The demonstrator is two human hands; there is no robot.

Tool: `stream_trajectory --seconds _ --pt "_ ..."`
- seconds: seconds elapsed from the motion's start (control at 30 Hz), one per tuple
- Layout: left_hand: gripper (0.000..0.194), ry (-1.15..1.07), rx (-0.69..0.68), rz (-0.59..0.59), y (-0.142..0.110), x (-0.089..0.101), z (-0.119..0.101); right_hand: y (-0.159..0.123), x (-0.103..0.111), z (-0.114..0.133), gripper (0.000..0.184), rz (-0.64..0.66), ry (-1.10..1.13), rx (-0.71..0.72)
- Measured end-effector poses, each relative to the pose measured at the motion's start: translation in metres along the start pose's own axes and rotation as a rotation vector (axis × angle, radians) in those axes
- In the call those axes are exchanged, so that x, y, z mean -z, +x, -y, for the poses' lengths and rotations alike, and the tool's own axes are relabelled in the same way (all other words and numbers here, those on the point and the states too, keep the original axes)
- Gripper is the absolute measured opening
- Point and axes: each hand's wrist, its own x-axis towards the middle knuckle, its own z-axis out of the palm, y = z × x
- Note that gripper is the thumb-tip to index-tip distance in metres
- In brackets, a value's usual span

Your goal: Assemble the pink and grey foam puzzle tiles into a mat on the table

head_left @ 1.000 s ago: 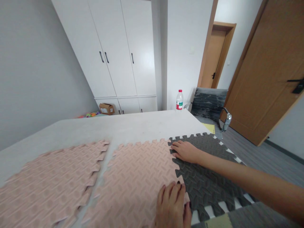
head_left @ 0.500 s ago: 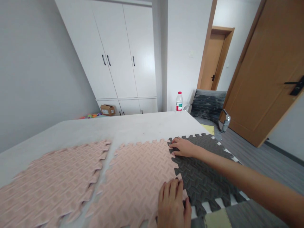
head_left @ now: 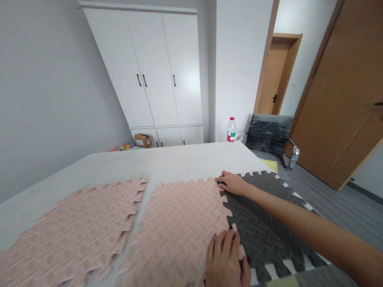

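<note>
A pink foam mat with a raised tread pattern lies in front of me, its toothed right edge against a dark grey foam mat. My left hand rests palm down at the near end of the seam, fingers stretched over the pink edge and thumb towards the grey one. At the seam's far end, my right hand presses its fingertips on the two mats' edges. It hides the grey mat's far left corner. Between the hands, the teeth look joined along the seam.
Another pink foam mat lies apart on the left, across a narrow gap. All the mats are on a white table. A bottle with a red cap stands at its far right corner, near a dark chair.
My right hand has slid a little farther along the seam, over its far corner. My left hand stays at the near end. The whole view has shifted slightly.
</note>
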Motion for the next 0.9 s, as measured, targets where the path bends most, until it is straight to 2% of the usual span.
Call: stream_trajectory --seconds 0.1,0.17,0.3,0.47,0.6,0.7,0.73,0.8,0.9 --pt "0.037 -0.026 0.038 0.011 0.001 0.001 -0.001 -0.003 -0.001 0.005 0.039 -0.008 -0.053 0.001" --pt "0.036 -0.048 0.07 0.048 0.003 0.004 -0.003 -0.006 -0.003 0.003 0.046 -0.009 -0.04 0.017" --pt "0.04 -0.074 0.18 0.179 0.012 0.012 -0.013 -0.01 -0.006 0.0 0.073 -0.008 -0.044 0.062" --pt "0.045 -0.043 0.257 0.389 0.025 0.023 -0.024 -0.015 -0.007 0.01 0.075 -0.018 -0.179 0.043" --pt "0.048 -0.184 0.168 0.602 0.031 0.049 -0.012 -0.022 -0.007 0.019 0.072 -0.041 -0.202 0.025" --pt "0.054 -0.284 0.035 0.723 0.029 0.082 0.015 -0.026 -0.01 0.022 0.07 -0.063 -0.192 0.013" --pt "0.054 -0.287 0.011 0.714 0.026 0.095 0.027 -0.027 -0.011 0.022 0.07 -0.07 -0.189 0.01" --pt "0.049 -0.237 0.046 0.576 0.015 0.124 0.058 -0.028 -0.012 0.021 0.069 -0.075 -0.186 0.01" --pt "0.037 -0.066 0.295 0.254 -0.012 0.167 0.119 -0.026 -0.011 0.021 0.068 -0.066 -0.199 0.024"
